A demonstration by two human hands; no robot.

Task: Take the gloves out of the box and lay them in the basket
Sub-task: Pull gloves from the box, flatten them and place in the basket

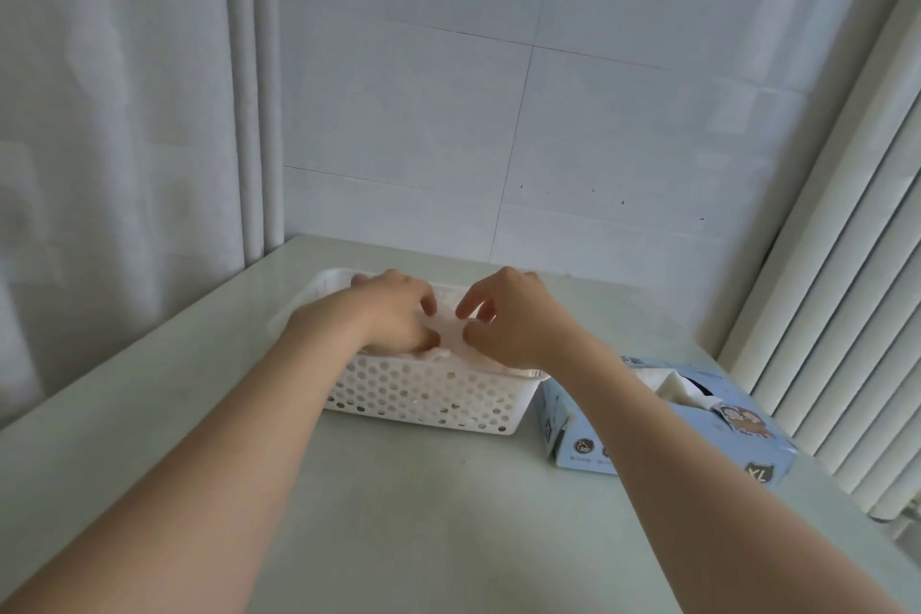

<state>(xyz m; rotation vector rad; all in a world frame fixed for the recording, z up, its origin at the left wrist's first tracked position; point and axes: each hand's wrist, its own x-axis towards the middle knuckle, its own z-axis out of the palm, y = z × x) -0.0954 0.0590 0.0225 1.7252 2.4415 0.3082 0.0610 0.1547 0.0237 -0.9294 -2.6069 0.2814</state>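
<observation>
A white perforated basket (pixel 428 396) stands on the pale table, with thin translucent gloves (pixel 451 332) lying inside it. My left hand (pixel 393 309) and my right hand (pixel 508 314) are both over the basket, fingers curled down onto the top glove. Each hand seems to pinch the glove's film between thumb and fingers. To the right of the basket lies a light blue glove box (pixel 697 439) marked XL, with a white glove (pixel 673 384) sticking out of its top slot. My right forearm crosses in front of the box.
The pale table (pixel 423 514) runs to a tiled wall behind the basket. A white curtain (pixel 124 115) hangs at the left and a white ribbed radiator (pixel 847 314) stands at the right, close behind the box.
</observation>
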